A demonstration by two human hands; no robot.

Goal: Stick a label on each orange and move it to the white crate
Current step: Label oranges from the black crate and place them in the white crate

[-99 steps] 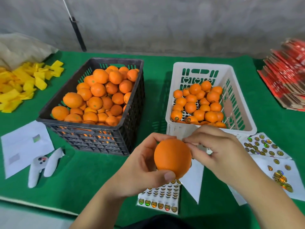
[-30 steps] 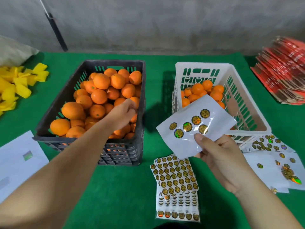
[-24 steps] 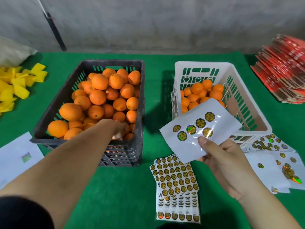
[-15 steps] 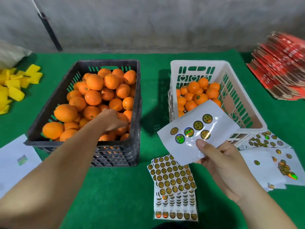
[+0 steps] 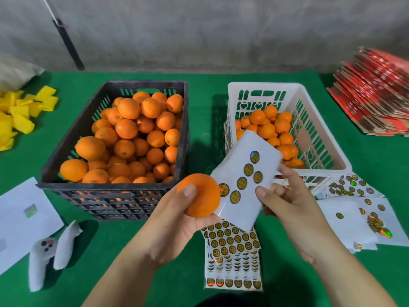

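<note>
Head view: left hand (image 5: 177,220) grasping an unlabelled orange (image 5: 199,194) above the worktop (image 5: 199,134), right hand (image 5: 285,196) pinching a label sheet (image 5: 243,180) touching it. Labelling step; next, probably: peel one label, press on, then into the white crate (image 5: 321,138).

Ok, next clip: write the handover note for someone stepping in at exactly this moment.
Left hand grips one orange, no label visible on it.
Right hand pinches a sticker sheet with six labels left, held beside the orange.
Black crate is nearly full of oranges; white crate holds a partial layer.
More sticker sheets lie on the green cloth below the hands.
Left: peel a label, stick it on the held orange, place it in the white crate, repeat.
</note>
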